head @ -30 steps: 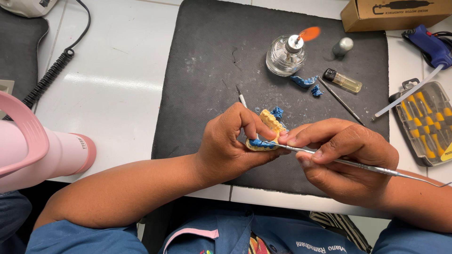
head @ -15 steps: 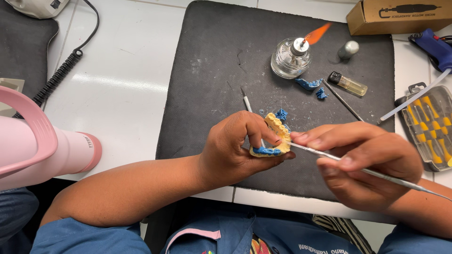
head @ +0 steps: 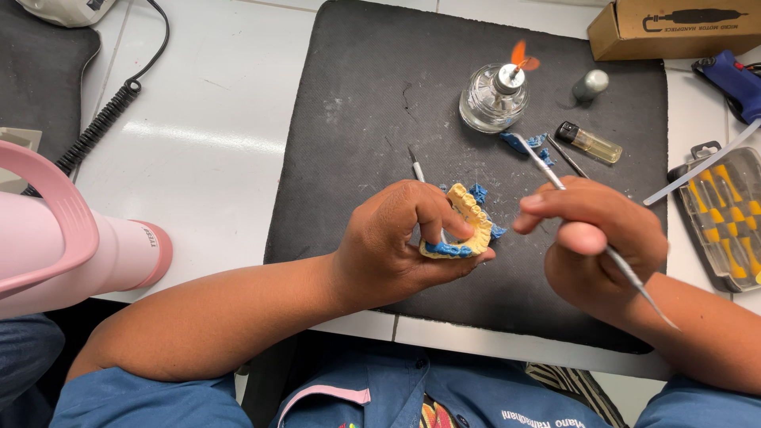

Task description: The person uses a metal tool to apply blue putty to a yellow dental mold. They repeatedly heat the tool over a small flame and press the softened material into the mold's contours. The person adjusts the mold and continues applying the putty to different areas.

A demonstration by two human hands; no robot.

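Here the left hand clasps a yellow dental cast, right hand pinching a metal tool.

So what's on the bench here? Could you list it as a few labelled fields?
left hand: grips a yellow dental cast with blue wax on it
right hand: holds a thin metal tool, tip raised toward the burner
glass spirit burner: lit, orange flame
work surface: dark mat
nearby: lighter, case of yellow screwdrivers, pink bottle
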